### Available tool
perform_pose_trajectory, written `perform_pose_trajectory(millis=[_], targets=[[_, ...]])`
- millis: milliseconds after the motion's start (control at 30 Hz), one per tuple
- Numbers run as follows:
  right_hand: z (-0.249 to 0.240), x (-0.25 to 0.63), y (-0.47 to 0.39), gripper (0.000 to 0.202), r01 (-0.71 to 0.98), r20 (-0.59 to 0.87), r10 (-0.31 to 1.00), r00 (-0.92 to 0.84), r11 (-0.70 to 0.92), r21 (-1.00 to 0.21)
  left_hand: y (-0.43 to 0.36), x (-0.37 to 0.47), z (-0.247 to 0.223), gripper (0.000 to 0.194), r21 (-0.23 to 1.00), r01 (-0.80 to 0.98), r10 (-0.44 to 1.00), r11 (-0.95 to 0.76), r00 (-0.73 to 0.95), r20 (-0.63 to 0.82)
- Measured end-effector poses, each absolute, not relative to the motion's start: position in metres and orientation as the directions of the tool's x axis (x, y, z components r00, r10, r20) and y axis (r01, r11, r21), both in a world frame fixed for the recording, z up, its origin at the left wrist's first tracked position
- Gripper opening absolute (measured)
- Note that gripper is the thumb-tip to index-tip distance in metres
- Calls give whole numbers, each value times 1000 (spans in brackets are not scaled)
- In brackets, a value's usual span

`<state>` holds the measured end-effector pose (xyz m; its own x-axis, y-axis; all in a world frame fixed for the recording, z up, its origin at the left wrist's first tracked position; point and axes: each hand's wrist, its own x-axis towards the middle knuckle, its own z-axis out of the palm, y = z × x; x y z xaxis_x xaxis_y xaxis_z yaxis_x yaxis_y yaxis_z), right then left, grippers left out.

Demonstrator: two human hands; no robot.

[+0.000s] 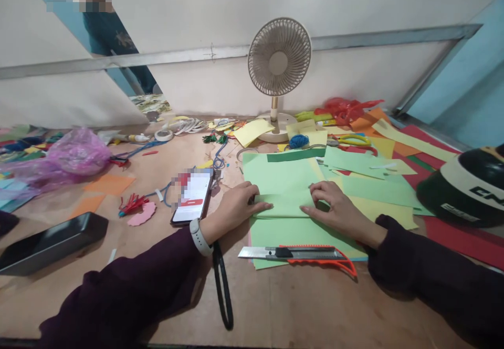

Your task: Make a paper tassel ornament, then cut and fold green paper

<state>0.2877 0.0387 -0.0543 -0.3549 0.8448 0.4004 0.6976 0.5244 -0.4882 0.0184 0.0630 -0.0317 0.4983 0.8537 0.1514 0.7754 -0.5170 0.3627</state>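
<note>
A folded piece of light green paper point(284, 205) lies between my hands, over a stack of green sheets point(287, 232). My left hand point(235, 202) pinches its left end, the thumb along the near edge and the fingers curled behind. At the right end my right hand point(338, 207) grips it in the same way, with the thumb pointing inward. Just in front of both hands, a utility knife point(311, 253) with an orange handle rests across the stack, its blade toward the left. A smartphone point(192, 199) with a lit screen is beside my left wrist.
Behind the paper stands a small fan point(279, 60). A dark helmet-like object point(464, 191) sits at right, near red sheets point(457, 239). Scissors point(354, 140) and blue yarn point(298, 141) lie farther back. On the left are a black box point(59, 241) and a pink plastic bag point(79, 152).
</note>
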Motion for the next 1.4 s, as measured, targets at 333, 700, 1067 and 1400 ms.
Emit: perform_pose_trajectory(millis=[333, 700, 1067, 1400], targets=[[-51, 288, 40, 29, 700, 383, 853, -354, 513, -497, 35, 23, -34, 60, 119, 419, 433, -900, 890, 140], [-50, 287, 41, 29, 713, 361, 870, -335, 485, -507, 36, 23, -36, 69, 139, 443, 448, -886, 894, 11], [-50, 290, 42, 22, 733, 366, 889, -276, 441, -518, 35, 23, -35, 70, 98, 443, 443, -891, 896, -24], [-46, 291, 41, 15, 768, 388, 892, -233, 414, -488, 35, 24, -33, 70, 98, 439, 437, -893, 899, -42]])
